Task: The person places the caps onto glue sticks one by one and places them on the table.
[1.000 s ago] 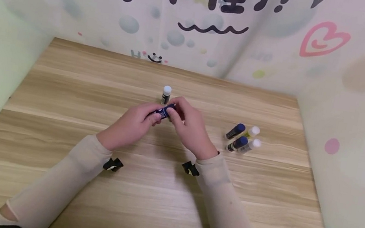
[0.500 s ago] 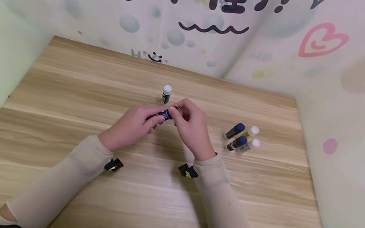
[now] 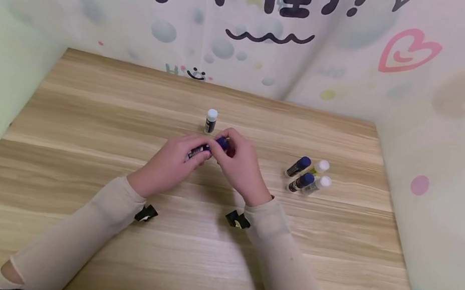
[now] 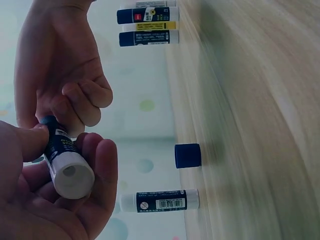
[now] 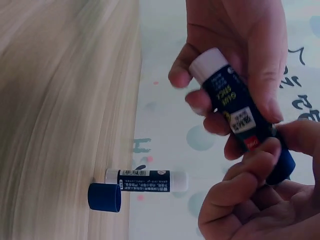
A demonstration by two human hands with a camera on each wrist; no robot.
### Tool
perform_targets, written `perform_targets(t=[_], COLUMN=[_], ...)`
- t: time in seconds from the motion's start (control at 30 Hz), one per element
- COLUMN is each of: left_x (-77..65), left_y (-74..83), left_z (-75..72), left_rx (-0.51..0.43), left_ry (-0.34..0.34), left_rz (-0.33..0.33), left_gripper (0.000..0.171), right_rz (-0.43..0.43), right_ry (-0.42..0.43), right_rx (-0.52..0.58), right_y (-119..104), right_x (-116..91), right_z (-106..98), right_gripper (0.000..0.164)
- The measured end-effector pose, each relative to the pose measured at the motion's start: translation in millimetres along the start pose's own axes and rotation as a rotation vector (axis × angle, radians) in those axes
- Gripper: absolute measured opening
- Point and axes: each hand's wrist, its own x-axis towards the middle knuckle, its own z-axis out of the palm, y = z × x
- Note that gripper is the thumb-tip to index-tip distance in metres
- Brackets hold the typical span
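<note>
A dark blue glue stick (image 5: 232, 102) with a white base is held between both hands, tilted above the table. The left hand (image 3: 172, 158) grips its body, thumb along one side and fingers curled round the other. At the blue capped end, the right hand (image 3: 241, 167) pinches with thumb and fingers. In the left wrist view, the white base (image 4: 74, 175) points toward the camera. A loose blue cap (image 4: 187, 155) stands on the table near the hands; in the head view I cannot make it out. Just behind the hands, a white-capped glue stick (image 3: 211, 121) stands upright.
To the right several glue sticks stand in a close group, among them a blue-capped one (image 3: 301, 182) and a white-capped one (image 3: 318, 185). A printed backdrop (image 3: 163, 32) rises behind the wooden table (image 3: 108, 95), with pale walls on both sides.
Both hands have shifted slightly toward the body with the glue stick. The right fingers have changed their hold, and more blue shows at the right hand. The standing glue sticks have not moved.
</note>
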Motion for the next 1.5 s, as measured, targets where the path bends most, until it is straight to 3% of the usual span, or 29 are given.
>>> perform_targets(t=[0.2, 0.33, 0.5, 0.73, 0.97, 1.23, 1.5], left_x=[-4.4, -6.8, -9.4, -17.6, -27.8, -37.9, -37.3], left_y=[-2.4, -3.9, -9.0, -17.1, -30.6, -40.0, -41.9], left_z=[-1.8, -3.3, -5.1, -9.7, -15.5, -23.1, -26.4], left_rx=[-0.047, -0.079, -0.096, -0.041, -0.025, 0.004, 0.016], left_ry=[0.002, -0.049, -0.099, -0.102, -0.081, -0.065, -0.058], left_rz=[-0.033, -0.067, -0.117, -0.158, -0.191, -0.248, -0.261], left_gripper=[0.037, 0.037, 0.037, 0.039, 0.038, 0.035, 0.035], right_rz=[-0.050, -0.055, -0.065, -0.040, -0.065, -0.079, -0.048], right_ry=[-0.058, -0.092, -0.143, -0.217, -0.216, -0.202, -0.247], right_rx=[-0.082, -0.122, -0.260, -0.486, -0.673, -0.786, -0.902], right_y=[1.1, 1.8, 6.5, 14.8, 16.7, 20.9, 25.8], right_x=[-2.1, -4.1, -5.6, -9.2, -6.3, -8.9, -13.6], right_z=[2.0, -0.4, -6.7, -36.2, -74.7, -107.4, -122.4], right_gripper=[0.017, 0.017, 0.018, 0.020, 0.019, 0.019, 0.020])
